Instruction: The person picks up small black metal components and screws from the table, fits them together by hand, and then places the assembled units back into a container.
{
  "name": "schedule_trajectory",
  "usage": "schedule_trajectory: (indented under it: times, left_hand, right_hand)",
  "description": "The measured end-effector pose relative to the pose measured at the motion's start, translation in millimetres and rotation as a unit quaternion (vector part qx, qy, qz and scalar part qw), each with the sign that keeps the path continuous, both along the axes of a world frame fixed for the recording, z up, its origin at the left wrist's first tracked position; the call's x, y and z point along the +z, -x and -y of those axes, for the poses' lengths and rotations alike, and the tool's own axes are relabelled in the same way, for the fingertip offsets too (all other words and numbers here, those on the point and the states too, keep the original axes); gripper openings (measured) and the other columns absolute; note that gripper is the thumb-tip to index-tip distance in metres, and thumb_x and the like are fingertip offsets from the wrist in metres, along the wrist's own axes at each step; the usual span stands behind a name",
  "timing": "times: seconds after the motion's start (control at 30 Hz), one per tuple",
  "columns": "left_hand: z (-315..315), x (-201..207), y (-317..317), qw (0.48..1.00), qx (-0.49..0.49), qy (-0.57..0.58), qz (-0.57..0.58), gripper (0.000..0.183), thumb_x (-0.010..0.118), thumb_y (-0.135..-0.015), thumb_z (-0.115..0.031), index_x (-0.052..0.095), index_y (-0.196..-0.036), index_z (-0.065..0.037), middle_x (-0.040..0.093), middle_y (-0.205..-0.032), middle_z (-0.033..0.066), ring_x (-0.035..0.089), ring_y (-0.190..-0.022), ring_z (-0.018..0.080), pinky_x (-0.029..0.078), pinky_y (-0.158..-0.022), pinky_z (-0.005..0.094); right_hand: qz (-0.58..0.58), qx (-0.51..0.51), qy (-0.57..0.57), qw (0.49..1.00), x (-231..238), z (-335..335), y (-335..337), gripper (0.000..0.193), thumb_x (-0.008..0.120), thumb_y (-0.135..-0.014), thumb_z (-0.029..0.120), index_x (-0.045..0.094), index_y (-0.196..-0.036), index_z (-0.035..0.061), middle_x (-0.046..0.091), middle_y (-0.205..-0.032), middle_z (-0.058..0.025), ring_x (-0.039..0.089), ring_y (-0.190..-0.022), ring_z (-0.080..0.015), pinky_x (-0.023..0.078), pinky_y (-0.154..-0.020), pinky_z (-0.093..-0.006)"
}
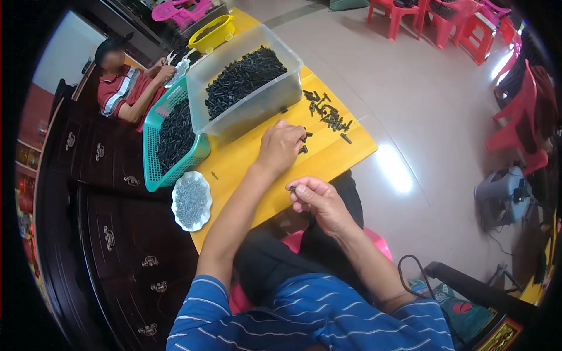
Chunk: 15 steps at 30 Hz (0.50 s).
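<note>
On the yellow table (234, 159), my left hand (280, 146) is closed with its fingers curled down. Short black tube-shaped pieces (304, 150) show at its fingertips; how many it grips is hidden. My right hand (321, 202), nearer my body by the table's edge, pinches a small dark piece (293, 189) between thumb and fingers. Beyond my left hand lies a loose heap of black pieces (328, 112). To the left, a white scalloped dish (175, 205) holds many thin, clear or silvery bits.
A clear plastic bin (257, 110) and a green basket (150, 149), both filled with black pieces, stand at the far left. Behind the basket sits a person (126, 88) handling something white. Beyond is a yellow tub (225, 35). Dark drawers (126, 234) run along the left.
</note>
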State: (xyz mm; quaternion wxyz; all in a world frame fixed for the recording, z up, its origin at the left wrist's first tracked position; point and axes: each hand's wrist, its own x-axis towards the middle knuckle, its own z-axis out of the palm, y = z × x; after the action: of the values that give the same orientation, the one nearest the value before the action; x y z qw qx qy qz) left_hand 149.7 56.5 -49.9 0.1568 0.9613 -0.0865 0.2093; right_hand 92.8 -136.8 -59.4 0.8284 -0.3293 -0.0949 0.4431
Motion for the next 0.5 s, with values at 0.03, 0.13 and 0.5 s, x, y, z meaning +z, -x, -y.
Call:
schedule_trajectory:
  times: [0.03, 0.13, 0.5]
  left_hand:
    - [-2, 0, -3, 1.0, -0.008, -0.024, -0.006, 0.007, 0.072, -0.075, -0.007, 0.068, -0.082, -0.007, 0.068, -0.081, 0.0095, 0.064, -0.083, 0.0295, 0.052, -0.074, 0.0417]
    - [-3, 0, -7, 0.998, -0.013, -0.06, -0.013, 0.006, 0.074, -0.075, -0.008, 0.069, -0.079, -0.007, 0.067, -0.08, 0.0094, 0.063, -0.081, 0.0286, 0.051, -0.076, 0.0402]
    - [-13, -3, -17, 0.994, -0.049, -0.09, -0.035, 0.008, 0.076, -0.073, -0.011, 0.07, -0.076, -0.008, 0.066, -0.079, 0.0078, 0.062, -0.082, 0.0284, 0.051, -0.079, 0.0396]
  right_hand:
    - [-0.002, -0.002, 0.0, 1.0, -1, 0, 0, 0.024, 0.063, -0.1, 0.025, 0.067, -0.113, 0.0046, 0.064, -0.09, 0.0003, 0.06, -0.079, -0.0072, 0.05, -0.076, -0.0209]
    - [-0.005, -0.002, -0.002, 1.0, -3, 0, -1, 0.024, 0.062, -0.1, 0.024, 0.067, -0.113, 0.0045, 0.065, -0.09, 0.0001, 0.06, -0.078, -0.0071, 0.05, -0.075, -0.0209]
    - [-0.013, -0.002, -0.02, 1.0, -3, 1, 0, 0.023, 0.062, -0.1, 0.021, 0.067, -0.114, 0.0032, 0.065, -0.092, -0.0005, 0.061, -0.078, -0.0071, 0.051, -0.075, -0.0211]
